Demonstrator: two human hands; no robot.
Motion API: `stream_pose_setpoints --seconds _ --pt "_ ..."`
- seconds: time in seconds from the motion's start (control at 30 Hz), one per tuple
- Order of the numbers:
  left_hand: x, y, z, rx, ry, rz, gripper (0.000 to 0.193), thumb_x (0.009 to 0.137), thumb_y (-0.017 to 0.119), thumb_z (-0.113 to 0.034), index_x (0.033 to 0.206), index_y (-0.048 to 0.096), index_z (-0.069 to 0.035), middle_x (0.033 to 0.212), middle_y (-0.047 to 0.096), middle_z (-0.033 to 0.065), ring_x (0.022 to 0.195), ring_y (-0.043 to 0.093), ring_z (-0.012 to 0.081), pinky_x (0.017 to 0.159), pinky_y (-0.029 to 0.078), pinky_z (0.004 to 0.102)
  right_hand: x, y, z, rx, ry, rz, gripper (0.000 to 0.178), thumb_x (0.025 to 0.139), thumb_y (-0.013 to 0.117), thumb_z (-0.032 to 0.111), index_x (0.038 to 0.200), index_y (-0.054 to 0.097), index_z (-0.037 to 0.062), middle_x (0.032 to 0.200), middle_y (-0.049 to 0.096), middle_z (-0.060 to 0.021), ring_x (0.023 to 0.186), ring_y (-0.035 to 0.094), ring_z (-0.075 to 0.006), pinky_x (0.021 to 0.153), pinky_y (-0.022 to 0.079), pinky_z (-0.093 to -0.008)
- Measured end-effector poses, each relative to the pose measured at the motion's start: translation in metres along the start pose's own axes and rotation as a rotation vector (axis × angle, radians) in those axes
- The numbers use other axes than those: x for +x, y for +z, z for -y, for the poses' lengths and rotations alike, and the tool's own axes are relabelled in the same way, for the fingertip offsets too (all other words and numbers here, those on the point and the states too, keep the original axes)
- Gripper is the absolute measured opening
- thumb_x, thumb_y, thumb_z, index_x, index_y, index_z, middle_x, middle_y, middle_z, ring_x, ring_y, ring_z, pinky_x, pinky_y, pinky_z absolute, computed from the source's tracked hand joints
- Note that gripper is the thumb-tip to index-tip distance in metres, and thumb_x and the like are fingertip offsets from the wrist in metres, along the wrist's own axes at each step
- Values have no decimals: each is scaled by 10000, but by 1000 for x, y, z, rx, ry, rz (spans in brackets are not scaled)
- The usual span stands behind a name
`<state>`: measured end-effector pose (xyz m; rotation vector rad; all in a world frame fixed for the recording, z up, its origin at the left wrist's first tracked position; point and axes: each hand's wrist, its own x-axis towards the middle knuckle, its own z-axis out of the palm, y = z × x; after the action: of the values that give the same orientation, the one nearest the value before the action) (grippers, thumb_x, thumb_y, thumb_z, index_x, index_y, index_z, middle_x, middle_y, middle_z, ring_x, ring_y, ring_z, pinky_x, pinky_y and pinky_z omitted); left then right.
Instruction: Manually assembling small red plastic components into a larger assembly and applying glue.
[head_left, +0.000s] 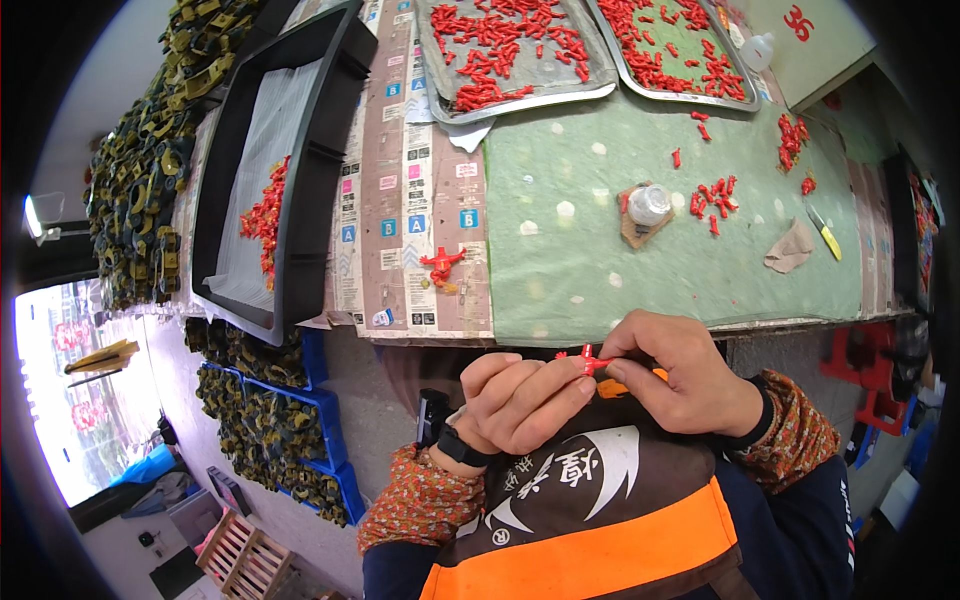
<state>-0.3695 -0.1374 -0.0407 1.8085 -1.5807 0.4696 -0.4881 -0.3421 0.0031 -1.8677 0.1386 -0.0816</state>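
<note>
Just past the table's near edge, above my apron, both my hands hold a small red plastic toy figure (588,360). My left hand (528,400) grips its left side, the fingers curled and covering part of it. The thumb and forefinger of my right hand (675,375) pinch its right end. Close by on the table, at the left, lies another red toy figure (443,265) with its arms spread. Farther off stands a small clear bottle (649,206) on a brown cardboard piece. Right of the bottle is a loose group of red plastic parts (713,196).
Two metal trays (530,108) (745,103) of red parts stand at the back. A black bin (312,190) with red pieces is at the left, beside heaped dark green and yellow parts (150,170). A yellow-handled knife (828,238) and a brown scrap (791,247) lie at the right.
</note>
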Motion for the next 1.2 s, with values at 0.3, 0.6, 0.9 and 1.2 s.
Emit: stream_pose_setpoints --seconds 0.3,0.6,0.9,1.2 --pt "0 8 13 -255 -494 -108 223 906 794 -146 1061 649 -80 1040 700 81 971 601 248 914 438 364 6 -16 9 -113 69 -61 234 932 716 64 1144 637 2 797 618 -79 645 612 -161 588 486 -298" --pt "2 -4 42 13 -865 29 225 894 797 -174 1067 693 -74 1057 610 59 981 555 223 919 419 364 -5 -37 -6 -138 113 -144 218 932 688 35 1138 635 -12 815 633 -89 680 627 -158 631 514 -293" --pt "1 -3 59 219 -840 0 326 894 789 -200 1178 684 -79 1088 625 77 1083 540 269 978 398 405 -8 -78 -15 -228 110 -299 167 940 685 56 1091 636 5 829 655 -89 705 632 -158 650 505 -301" --pt "-16 4 58 60 -820 -212 368 998 675 -170 1310 567 -7 1174 563 129 1134 487 292 1020 367 416 11 -217 -70 -241 299 -858 183 919 693 50 1075 622 -14 815 623 -34 733 587 -100 674 499 -279"
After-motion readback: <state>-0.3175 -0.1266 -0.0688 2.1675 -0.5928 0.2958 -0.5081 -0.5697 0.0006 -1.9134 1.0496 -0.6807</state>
